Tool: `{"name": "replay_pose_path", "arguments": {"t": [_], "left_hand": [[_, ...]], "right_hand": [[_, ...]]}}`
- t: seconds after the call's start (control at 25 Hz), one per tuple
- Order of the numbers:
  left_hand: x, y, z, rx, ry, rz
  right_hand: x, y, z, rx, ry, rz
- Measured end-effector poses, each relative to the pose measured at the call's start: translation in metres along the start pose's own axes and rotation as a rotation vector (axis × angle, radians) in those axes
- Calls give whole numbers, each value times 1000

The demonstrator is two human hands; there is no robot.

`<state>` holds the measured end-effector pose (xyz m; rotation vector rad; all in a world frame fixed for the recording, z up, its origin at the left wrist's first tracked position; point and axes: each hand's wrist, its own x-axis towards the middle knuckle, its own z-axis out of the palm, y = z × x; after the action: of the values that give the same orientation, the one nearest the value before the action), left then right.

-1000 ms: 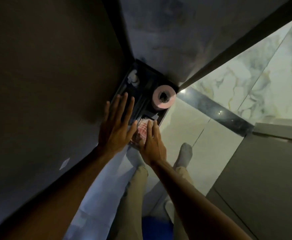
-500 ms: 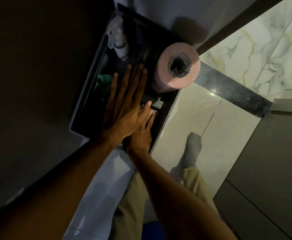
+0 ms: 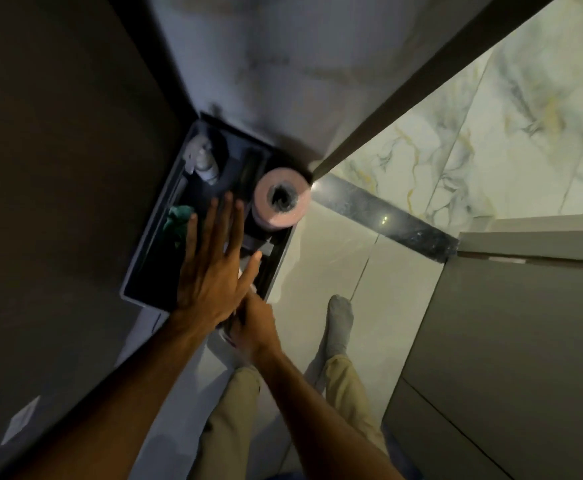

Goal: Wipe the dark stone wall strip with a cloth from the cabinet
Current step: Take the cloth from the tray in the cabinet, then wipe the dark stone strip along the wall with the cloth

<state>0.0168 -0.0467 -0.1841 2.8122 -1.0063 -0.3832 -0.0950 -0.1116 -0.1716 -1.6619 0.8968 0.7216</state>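
Looking down over the person's shoulder, both hands are at a dark open drawer (image 3: 148, 271) pulled out of the cabinet (image 3: 58, 202) on the left. Their left hand (image 3: 214, 268) is flat and spread wide, fingers (image 3: 229, 220) straight and fanned out, hovering or resting over the middle of the drawer, hard to say if it's pressing on anything. The right hand (image 3: 253, 327) is tucked just under the left thumb at the near right corner of the drawer, and honestly I can't tell if it's closed on something; the fingers are hidden under the other hand. There's a little pale scrap (image 3: 252, 289) showing right at that spot, which could be the cloth, but it's too small and blurry to be sure. In the drawer there's a pink paper roll (image 3: 279, 199) standing on end at the far right, a white bottle (image 3: 203, 161) at the far left corner, and something green and crumpled (image 3: 179, 220) just left of the spread fingers. The dark stone strip (image 3: 387, 220) runs along the base of the marble wall (image 3: 491, 133), starting right beside the pink roll and heading off to the right, well apart from both hands. Down near the bottom you can see beige trousers (image 3: 234, 427) and a grey sock (image 3: 340, 323) on the pale floor tiles (image 3: 335, 254).
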Motion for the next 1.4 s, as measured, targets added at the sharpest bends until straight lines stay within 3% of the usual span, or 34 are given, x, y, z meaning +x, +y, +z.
{"name": "replay_pose_path", "arguments": {"t": [0.16,0.36,0.52,0.64,0.88,1.08,1.2,1.32,1.4], "left_hand": [[-20,55,-81,16,40,31],[-28,149,-126,12,-33,85],[2,228,-124,-11,-116,72],[21,274,-97,-23,-237,77],[101,300,81,1,-266,51],[165,255,299,84,-334,48],[172,217,400,153,-328,21],[173,186,466,231,-160,21],[178,167,498,110,-62,-3]], "right_hand": [[-72,6,-95,-36,-198,73],[-113,22,-215,-10,37,187],[-97,42,-303,96,271,128],[-71,56,-353,136,303,46],[72,138,-372,213,352,-43],[245,213,-314,208,383,-134],[335,237,-292,44,432,-192],[407,245,-278,-72,458,-285],[444,247,-265,-178,519,-424]]}}
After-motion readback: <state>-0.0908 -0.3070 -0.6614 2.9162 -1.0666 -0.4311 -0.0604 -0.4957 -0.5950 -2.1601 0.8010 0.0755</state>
